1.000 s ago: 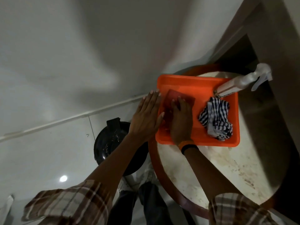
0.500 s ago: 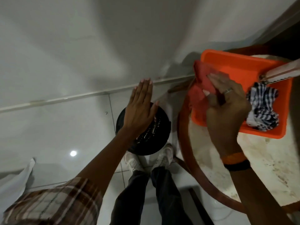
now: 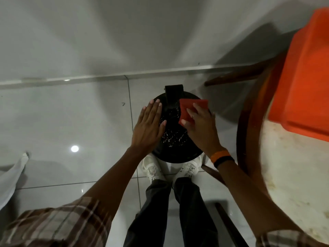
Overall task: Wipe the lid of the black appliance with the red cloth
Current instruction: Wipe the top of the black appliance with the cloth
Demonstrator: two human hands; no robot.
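Head-worn view — steeply downward, close

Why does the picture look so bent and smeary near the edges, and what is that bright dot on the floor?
Head view: the wide-angle lens curves the skirting line and the round table; the orange tray is smeared by motion blur; the dot is lamp glare on glossy tiles; dim light leaves the black appliance's lid mostly dark beside the red cloth.

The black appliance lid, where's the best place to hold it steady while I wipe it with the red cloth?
Probably the left rim of the lid, pressed down flat from above, as the left hand is placed now. The lid is round and faces up, and the right hand holds the red cloth on its right side, so the left edge is free.
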